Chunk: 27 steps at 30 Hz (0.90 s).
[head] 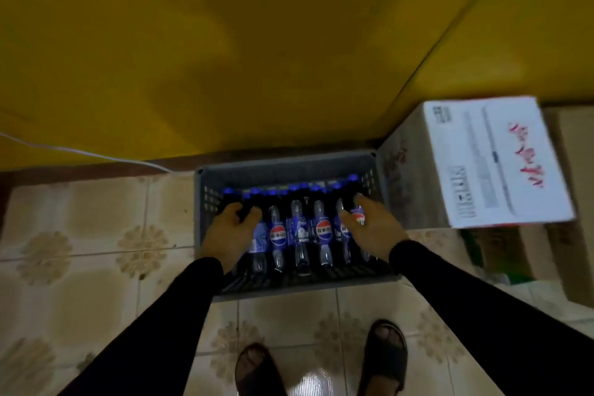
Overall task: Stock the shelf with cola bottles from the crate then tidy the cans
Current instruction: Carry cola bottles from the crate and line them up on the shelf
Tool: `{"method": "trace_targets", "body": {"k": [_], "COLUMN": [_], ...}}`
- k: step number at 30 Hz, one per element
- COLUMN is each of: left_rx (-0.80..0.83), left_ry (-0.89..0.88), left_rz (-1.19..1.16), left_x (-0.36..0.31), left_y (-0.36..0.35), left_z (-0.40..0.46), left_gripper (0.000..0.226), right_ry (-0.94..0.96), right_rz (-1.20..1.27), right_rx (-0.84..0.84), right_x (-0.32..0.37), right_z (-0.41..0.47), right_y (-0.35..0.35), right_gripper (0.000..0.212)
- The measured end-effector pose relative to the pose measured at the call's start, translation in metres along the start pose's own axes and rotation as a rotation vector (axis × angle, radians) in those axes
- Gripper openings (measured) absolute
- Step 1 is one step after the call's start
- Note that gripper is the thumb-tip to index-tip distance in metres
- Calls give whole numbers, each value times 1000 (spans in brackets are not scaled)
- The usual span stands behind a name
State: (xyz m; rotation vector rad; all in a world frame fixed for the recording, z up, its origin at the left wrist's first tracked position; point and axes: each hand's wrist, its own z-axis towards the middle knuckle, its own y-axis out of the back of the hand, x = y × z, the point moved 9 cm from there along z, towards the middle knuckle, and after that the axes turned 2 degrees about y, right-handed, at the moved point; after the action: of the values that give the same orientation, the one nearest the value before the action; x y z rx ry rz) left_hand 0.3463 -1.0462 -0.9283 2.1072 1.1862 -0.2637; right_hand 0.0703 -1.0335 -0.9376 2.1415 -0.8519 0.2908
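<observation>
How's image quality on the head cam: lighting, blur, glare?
Head view: dim overall, crate interior dark; motion blur smears the white carton print; glare patch on the floor tile between the feet; wide-angle bends the yellow wall edges.

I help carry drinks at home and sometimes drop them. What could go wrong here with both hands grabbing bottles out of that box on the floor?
The bottles lie packed side by side in the grey crate, so pulling one out could drag or jostle its neighbours. The left hand and right hand each take a cola bottle at once, so a grip might slip. The feet in sandals stand close by, where a dropped bottle could land.
</observation>
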Motion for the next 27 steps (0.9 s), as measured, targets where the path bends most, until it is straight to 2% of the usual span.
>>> {"method": "trace_targets", "body": {"k": [5, 10, 14, 17, 19, 24, 27], "left_rx": [-27, -99, -168, -180, -164, -126, -125], "left_ry": [36, 116, 149, 163, 178, 197, 178], "left_rz": [35, 168, 292, 285, 285, 256, 212], "left_x": [64, 99, 105, 107, 108, 114, 118], "left_y": [-55, -89, -95, -96, -97, -101, -103], "left_z": [99, 134, 136, 136, 135, 133, 134], "left_gripper": [68, 60, 65, 68, 73, 84, 94], "right_ry": [-58, -74, -48, -64, -152, -298, -343], "right_rz": [-167, -453, -401, -362, -432, -835, -978], "right_rx": [-39, -136, -303, -337, -322, -361, -329], "right_x": [-66, -87, -90, -96, -99, -92, -101], "right_z": [90, 101, 104, 104, 110, 123, 125], "right_y": [-71, -103, -83, -74, -78, -80, -88], "right_gripper": [78, 74, 74, 78, 80, 50, 51]}}
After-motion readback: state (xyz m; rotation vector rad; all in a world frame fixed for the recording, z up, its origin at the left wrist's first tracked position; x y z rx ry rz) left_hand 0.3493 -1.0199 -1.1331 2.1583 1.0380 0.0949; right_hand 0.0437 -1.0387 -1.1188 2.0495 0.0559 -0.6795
